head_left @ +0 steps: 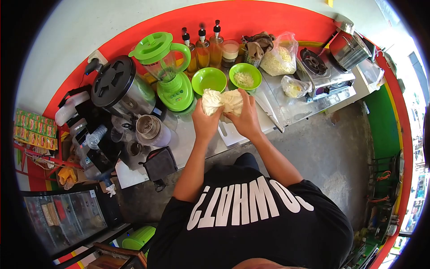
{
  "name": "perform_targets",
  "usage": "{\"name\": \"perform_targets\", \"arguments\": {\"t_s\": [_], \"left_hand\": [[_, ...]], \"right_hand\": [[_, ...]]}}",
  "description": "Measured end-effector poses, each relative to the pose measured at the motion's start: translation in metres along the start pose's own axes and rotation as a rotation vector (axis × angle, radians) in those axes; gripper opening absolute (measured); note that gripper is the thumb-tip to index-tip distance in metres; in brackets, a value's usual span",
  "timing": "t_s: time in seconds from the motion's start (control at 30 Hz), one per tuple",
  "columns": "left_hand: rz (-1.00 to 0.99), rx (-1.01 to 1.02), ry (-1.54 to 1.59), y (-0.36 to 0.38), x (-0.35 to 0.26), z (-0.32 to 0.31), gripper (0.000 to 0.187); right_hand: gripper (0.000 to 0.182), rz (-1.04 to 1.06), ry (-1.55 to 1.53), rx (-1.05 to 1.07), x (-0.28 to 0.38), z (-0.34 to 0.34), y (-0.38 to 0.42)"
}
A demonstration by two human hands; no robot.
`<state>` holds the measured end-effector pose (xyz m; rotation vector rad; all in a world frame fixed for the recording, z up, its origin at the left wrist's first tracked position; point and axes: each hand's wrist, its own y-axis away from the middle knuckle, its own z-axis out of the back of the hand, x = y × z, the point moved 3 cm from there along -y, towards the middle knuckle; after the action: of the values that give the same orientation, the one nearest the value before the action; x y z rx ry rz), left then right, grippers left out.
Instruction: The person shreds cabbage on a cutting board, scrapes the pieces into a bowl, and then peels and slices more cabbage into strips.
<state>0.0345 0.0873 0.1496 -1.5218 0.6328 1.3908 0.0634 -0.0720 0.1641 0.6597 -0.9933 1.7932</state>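
Both hands are raised over the counter's front edge, holding a pale, whitish piece of food (pixel 212 101) that looks split or pulled into two lobes. My left hand (pixel 207 119) has its fingers round the left lobe, and my right hand (pixel 244 117) grips the right lobe. The lobes meet or nearly meet between the thumbs. Just beyond them are a green bowl (pixel 209 79) with nothing visible inside and a second green bowl (pixel 255 71) with pale shreds in it. Under the hands lies a white board (pixel 230 135), and a knife (pixel 270 112) rests to the right.
A green blender (pixel 174 92), a large black-lidded container (pixel 115 83) and a grey jug (pixel 149 127) stand left. Bottles with pumps (pixel 202 51) line the wall. Farther right are a bag of pale shreds (pixel 280 60), a small bag (pixel 295 87) and a gas stove (pixel 324 74).
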Motion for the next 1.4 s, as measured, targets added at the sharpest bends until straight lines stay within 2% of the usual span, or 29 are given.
{"name": "perform_targets", "arguments": {"t_s": [0.17, 0.2, 0.27, 0.37, 0.6, 0.67, 0.77, 0.87, 0.97, 1.0, 1.1, 1.17, 1.23, 1.27, 1.3, 1.4], "left_hand": [[0.019, -0.022, -0.321, 0.010, 0.009, -0.011, 0.036], [0.016, -0.022, -0.320, 0.011, 0.013, -0.014, 0.036], [-0.067, 0.034, -0.549, 0.016, 0.020, -0.019, 0.033], [-0.083, 0.072, -0.628, 0.022, 0.035, -0.020, 0.032], [0.059, 0.066, -0.650, 0.022, 0.059, -0.005, 0.033], [0.085, 0.058, -0.621, 0.021, 0.067, -0.001, 0.033], [0.156, 0.009, -0.566, 0.021, 0.067, 0.003, 0.035], [0.229, -0.021, -0.557, 0.025, 0.070, 0.009, 0.034], [0.254, -0.091, -0.589, 0.023, 0.051, 0.025, 0.037], [0.261, -0.102, -0.598, 0.022, 0.053, 0.034, 0.037], [0.233, -0.116, -0.437, 0.020, 0.067, 0.056, 0.037], [0.314, -0.070, -0.204, 0.023, 0.080, 0.063, 0.048], [0.326, -0.086, -0.142, 0.028, 0.087, 0.070, 0.047], [0.342, -0.085, -0.084, 0.033, 0.090, 0.074, 0.045], [0.349, -0.100, -0.083, 0.038, 0.091, 0.080, 0.045], [0.379, -0.088, -0.082, 0.050, 0.092, 0.094, 0.049]], "right_hand": [[0.089, -0.207, 0.096, 0.030, -0.007, -0.010, 0.004], [0.089, -0.206, 0.096, 0.027, -0.008, -0.012, 0.003], [0.086, -0.222, 0.228, 0.079, -0.016, -0.019, 0.004], [0.083, -0.205, 0.324, 0.134, -0.023, -0.032, 0.006], [0.081, -0.134, 0.532, 0.274, -0.025, -0.059, -0.004], [0.074, 0.050, 0.840, 0.230, -0.028, -0.073, -0.010], [0.066, 0.091, 0.907, 0.241, -0.027, -0.086, -0.019], [0.061, 0.084, 0.899, 0.279, -0.033, -0.101, -0.024], [0.061, 0.040, 0.969, 0.250, -0.077, -0.117, -0.034], [0.061, 0.050, 0.959, 0.259, -0.077, -0.113, -0.039], [0.086, -0.025, 0.719, 0.410, -0.060, -0.084, -0.051], [0.087, -0.024, 0.630, 0.457, -0.047, -0.070, -0.055], [0.088, -0.021, 0.540, 0.511, -0.052, -0.066, -0.057], [0.089, -0.025, 0.384, 0.505, -0.061, -0.067, -0.054], [0.090, -0.031, 0.228, 0.497, -0.070, -0.072, -0.052], [0.096, -0.105, 0.068, 0.525, -0.082, -0.087, -0.042]]}}
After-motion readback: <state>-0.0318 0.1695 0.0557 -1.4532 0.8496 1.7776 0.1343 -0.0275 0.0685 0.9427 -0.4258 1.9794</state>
